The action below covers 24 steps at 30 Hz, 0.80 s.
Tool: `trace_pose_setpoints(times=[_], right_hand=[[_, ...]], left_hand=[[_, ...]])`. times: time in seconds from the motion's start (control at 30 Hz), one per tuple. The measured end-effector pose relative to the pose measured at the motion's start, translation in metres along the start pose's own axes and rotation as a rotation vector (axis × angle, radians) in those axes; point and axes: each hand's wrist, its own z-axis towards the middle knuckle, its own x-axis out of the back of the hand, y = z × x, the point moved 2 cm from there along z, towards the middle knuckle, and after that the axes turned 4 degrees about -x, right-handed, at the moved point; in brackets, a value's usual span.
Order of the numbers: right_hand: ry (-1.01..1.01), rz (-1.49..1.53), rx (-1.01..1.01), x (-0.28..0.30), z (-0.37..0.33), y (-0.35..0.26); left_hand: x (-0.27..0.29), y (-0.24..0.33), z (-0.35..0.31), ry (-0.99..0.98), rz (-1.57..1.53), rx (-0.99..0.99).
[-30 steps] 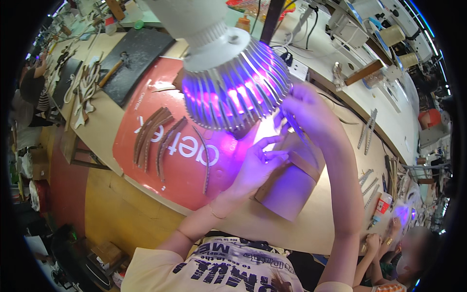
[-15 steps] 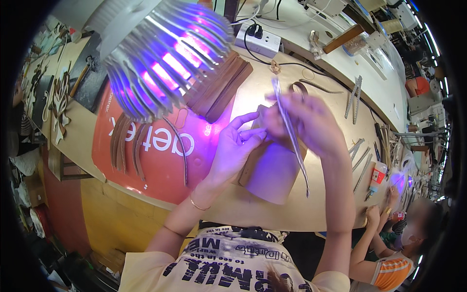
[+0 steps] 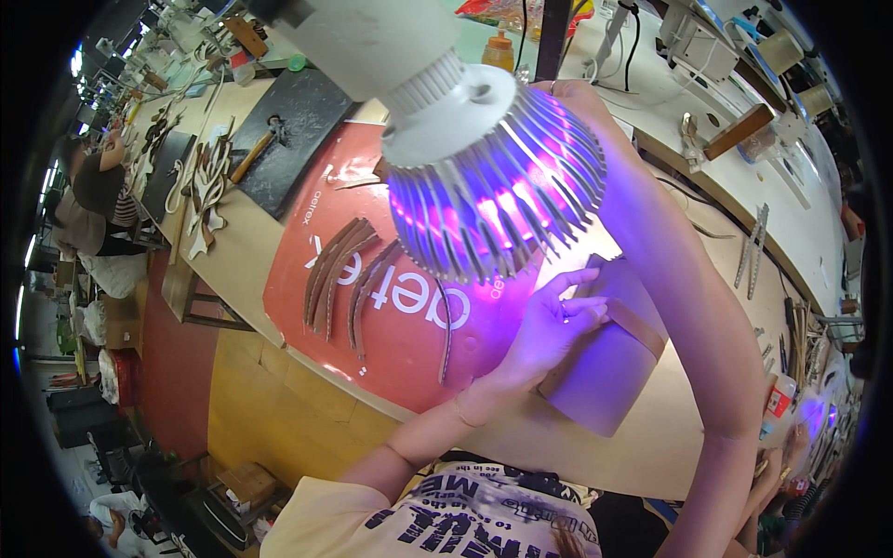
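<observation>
My left hand has its fingertips closed at the end of a narrow brown strip, which looks like leather. That strip lies across a brown curved piece on the table. My right arm stretches far forward over the table, passing to the right of the brown piece. Of my right hand only a part shows beyond the lamp; its fingers are hidden. The lamp glows violet and hangs between my view and the work.
Several curved brown strips lie on a red sheet at the left. A hammer rests on a black slab. Metal rulers and a glue bottle are at the right; an orange-capped bottle stands at the back.
My view has swung left, so the scene sits farther right. My right hand has gone from beside the left hand to far forward; the thin metal tool it held is out of sight.
</observation>
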Motion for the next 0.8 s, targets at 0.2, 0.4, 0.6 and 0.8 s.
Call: trace_pose_setpoints(times=[0.2, 0.4, 0.6, 0.8], right_hand=[[0.006, -0.006, 0.044, -0.001, 0.0, 0.001], [-0.001, 0.021, 0.041, 0.0, -0.024, -0.003], [-0.116, -0.025, 0.006, 0.023, -0.062, 0.007], [-0.303, -0.507, -0.165, 0.082, -0.158, 0.035]], left_hand=[[0.002, 0.0, 0.0, -0.007, 0.031, 0.011], [0.001, 0.001, -0.002, 0.014, 0.04, 0.023], [-0.001, 0.006, -0.004, 0.017, 0.072, 0.012], [0.001, 0.012, -0.002, -0.024, 0.106, -0.052]])
